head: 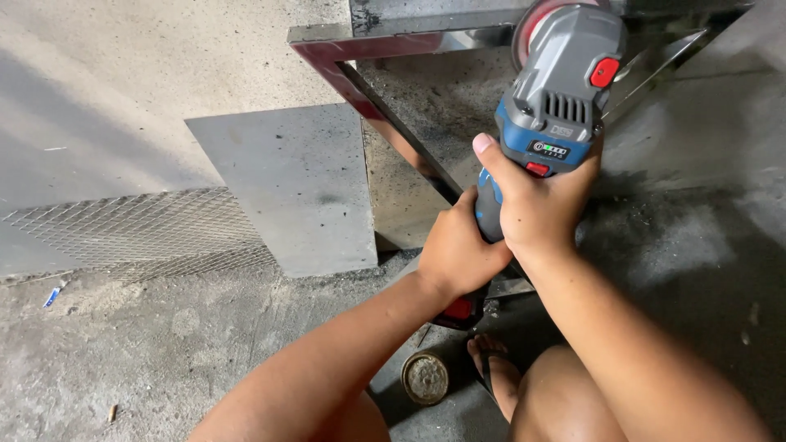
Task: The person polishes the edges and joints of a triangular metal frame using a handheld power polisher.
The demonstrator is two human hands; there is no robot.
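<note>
Both my hands hold a blue and grey cordless angle grinder [565, 90] with red buttons. My right hand [542, 206] wraps the blue body just behind the grey head. My left hand [458, 250] grips the handle lower down, above the red battery end [458, 308]. The grinder's reddish disc [532, 24] sits at the top corner of a shiny metal frame [385, 106] that lies on the concrete floor. My bare knees and one foot in a sandal [495, 372] show at the bottom.
A flat grey metal sheet [286, 184] lies left of the frame. Expanded wire mesh [131, 229] lies further left. A round worn disc [425, 377] rests by my foot. Dark grinding dust covers the floor [696, 245] to the right.
</note>
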